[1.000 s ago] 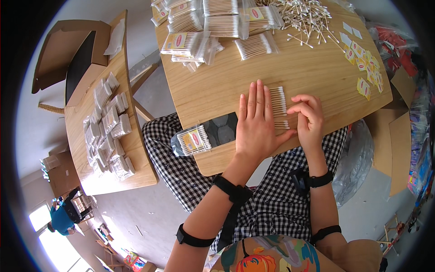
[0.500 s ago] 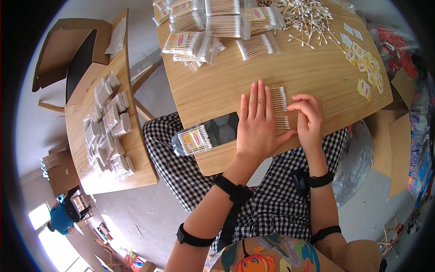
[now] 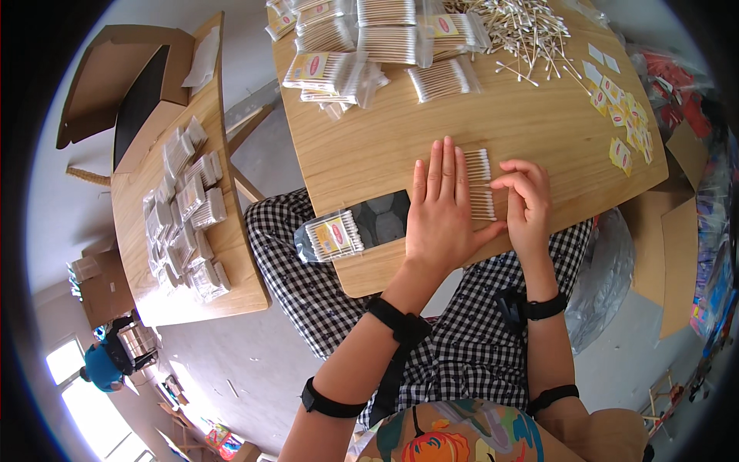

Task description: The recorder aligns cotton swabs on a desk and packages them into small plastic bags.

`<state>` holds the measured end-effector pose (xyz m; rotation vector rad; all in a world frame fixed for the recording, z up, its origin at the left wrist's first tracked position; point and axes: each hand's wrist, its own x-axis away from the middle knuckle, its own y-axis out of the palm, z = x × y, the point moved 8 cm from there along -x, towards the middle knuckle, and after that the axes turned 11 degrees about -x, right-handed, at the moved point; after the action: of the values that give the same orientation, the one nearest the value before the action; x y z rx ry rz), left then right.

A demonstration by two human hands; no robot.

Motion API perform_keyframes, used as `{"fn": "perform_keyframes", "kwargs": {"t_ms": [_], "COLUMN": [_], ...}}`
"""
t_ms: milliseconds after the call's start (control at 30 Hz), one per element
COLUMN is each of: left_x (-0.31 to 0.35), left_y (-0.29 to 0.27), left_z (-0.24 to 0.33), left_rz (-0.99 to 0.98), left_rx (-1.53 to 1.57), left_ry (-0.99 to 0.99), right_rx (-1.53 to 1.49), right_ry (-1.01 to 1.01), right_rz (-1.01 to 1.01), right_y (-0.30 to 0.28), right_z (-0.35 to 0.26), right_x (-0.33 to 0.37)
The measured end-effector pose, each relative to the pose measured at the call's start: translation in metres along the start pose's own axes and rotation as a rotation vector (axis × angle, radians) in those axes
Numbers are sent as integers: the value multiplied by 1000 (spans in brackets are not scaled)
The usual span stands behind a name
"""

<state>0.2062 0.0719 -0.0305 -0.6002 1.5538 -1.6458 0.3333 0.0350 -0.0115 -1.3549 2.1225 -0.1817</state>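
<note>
Near the front edge of the worktop (image 3: 362, 146), a row of cotton swabs (image 3: 481, 173) is partly covered by the left hand (image 3: 440, 215), laid flat with fingers together and thumb spread. The right hand (image 3: 528, 199) is held loosely curled beside the white tips; whether anything is pinched cannot be told. Open room is offered beyond both hands, bounded by packed bags (image 3: 385, 45) and, toward the right edge, scattered yellow cards (image 3: 620, 155)

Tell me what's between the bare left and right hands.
A row of thin, white-tipped cotton swabs, partly hidden by the left hand, shows there in the head view.
</note>
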Motion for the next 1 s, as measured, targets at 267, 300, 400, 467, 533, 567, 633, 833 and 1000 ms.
{"fn": "perform_keyframes", "kwargs": {"t_ms": [267, 300, 400, 467, 533, 567, 633, 833, 1000], "left_x": [1, 1, 0, 1, 1, 1, 1, 1, 0], "left_y": [0, 0, -1, -1, -1, 0, 0, 0, -1], "left_z": [0, -1, 0, 0, 0, 0, 0, 0, 1], "left_rz": [8, 8, 7, 7, 5, 4, 0, 6, 13], "left_rx": [-2, -6, -2, 14, 8, 5, -2, 9, 14], "left_ry": [0, 0, 0, -1, -1, -2, -1, 0, 1], "right_rx": [9, 23, 6, -7, 1, 7, 21, 48, 36], "right_ry": [-10, -16, -5, 14, 37, 34, 29, -21, 13], "right_rz": [-19, -23, -6, 6, 9, 1, -14, -22, -18], "right_y": [1, 2, 0, 0, 0, 1, 3, 2, 1], "right_z": [2, 2, 4, 4, 1, 1, 0, 1, 3], "right_x": [3, 2, 2, 1, -1, -1, -1, 0, 0]}}
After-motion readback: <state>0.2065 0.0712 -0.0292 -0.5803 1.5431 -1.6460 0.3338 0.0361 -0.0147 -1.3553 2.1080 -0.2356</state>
